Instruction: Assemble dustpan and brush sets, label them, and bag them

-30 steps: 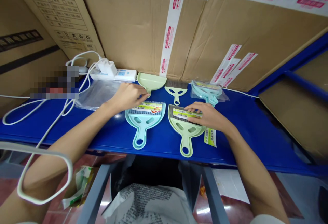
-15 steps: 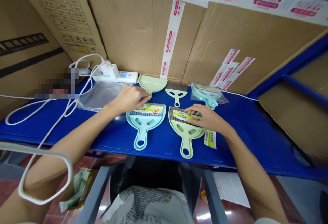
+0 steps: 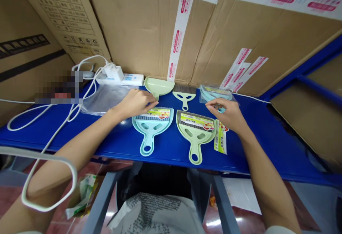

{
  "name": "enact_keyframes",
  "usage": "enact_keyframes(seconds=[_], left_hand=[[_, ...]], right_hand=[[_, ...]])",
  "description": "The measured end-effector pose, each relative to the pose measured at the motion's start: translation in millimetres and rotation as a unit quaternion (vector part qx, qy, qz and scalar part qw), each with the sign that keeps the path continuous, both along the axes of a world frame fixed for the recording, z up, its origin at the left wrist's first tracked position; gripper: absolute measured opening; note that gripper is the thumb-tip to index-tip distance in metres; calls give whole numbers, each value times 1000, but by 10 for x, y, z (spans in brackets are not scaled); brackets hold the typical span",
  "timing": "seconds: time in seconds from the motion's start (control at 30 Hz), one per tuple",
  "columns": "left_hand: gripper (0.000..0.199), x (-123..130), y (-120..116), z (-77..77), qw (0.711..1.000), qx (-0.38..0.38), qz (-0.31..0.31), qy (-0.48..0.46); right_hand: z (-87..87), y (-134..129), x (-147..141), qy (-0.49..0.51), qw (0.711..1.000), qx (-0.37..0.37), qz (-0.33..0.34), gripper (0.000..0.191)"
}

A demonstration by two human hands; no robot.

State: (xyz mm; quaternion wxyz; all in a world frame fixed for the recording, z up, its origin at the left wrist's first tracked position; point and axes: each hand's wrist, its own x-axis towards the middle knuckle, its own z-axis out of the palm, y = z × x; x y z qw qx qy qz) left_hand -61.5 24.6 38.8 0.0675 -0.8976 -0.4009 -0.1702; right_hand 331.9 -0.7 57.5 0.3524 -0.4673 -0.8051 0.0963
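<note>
My left hand (image 3: 137,102) hovers with loosely bent fingers, nothing visible in them, its fingertips beside the handle of a pale green dustpan (image 3: 159,86). Below it lies a light blue dustpan (image 3: 147,139) with a blue-grey brush and a label strip on it. My right hand (image 3: 227,112) is raised, its fingers slightly apart and empty, just in front of a plastic-wrapped blue dustpan set (image 3: 213,93), partly hiding it. Closer to me, a green dustpan (image 3: 196,142) carries a grey-bristled brush with a label (image 3: 197,121) across the bristles. Another label (image 3: 220,141) lies beside it.
A loose green brush (image 3: 184,96) lies at the back. Clear plastic bags (image 3: 104,100) lie left, near a white power strip (image 3: 132,80) with trailing cables (image 3: 71,114). Cardboard (image 3: 139,30) walls the back of the blue table (image 3: 267,137); a blue frame bar (image 3: 315,64) stands right.
My right hand has left the label on the green dustpan and moved right and back toward the wrapped blue set. That label is now fully visible. My left hand has barely moved.
</note>
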Motion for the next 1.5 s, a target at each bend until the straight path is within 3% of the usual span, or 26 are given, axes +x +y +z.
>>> enact_keyframes(seconds=[0.13,0.23,0.4,0.5,0.67,0.83,0.93,1.07,1.13,1.23,1.37,1.5], left_hand=[[30,-43,-11,81,984,-108,-134,-52],[37,-70,-18,140,970,-166,-165,-63],[43,-121,24,135,971,-192,-140,-28],[39,-168,70,134,971,-191,-130,-55],[29,-246,148,140,976,-120,-92,-155],[30,-253,175,112,979,-70,-53,-183],[31,-243,180,89,982,-45,-16,-183],[32,-240,207,38,988,-15,27,-149],[31,-241,222,15,991,-28,23,-131],[29,-238,231,5,988,-108,-19,-110],[21,-230,214,36,977,-197,-64,-51],[22,-224,197,69,975,-209,-63,-49]], right_hand=[[-71,20,-30,-4,1000,9,10,20],[-71,10,-48,-11,1000,12,15,20],[-64,10,-51,-14,1000,15,11,19],[-69,5,-56,-19,1000,20,11,19],[-92,-20,-97,-18,999,31,25,18],[-72,-57,-173,-38,997,46,50,17],[-33,-248,-329,-70,991,60,92,18],[-81,-846,-825,-90,980,68,166,21],[-157,-1198,-1159,-182,968,73,154,24],[-264,-1593,-1623,-269,959,17,83,30],[-363,-1749,-1947,-297,951,-76,27,59],[-498,-1689,-1974,-261,961,-87,1,58]])
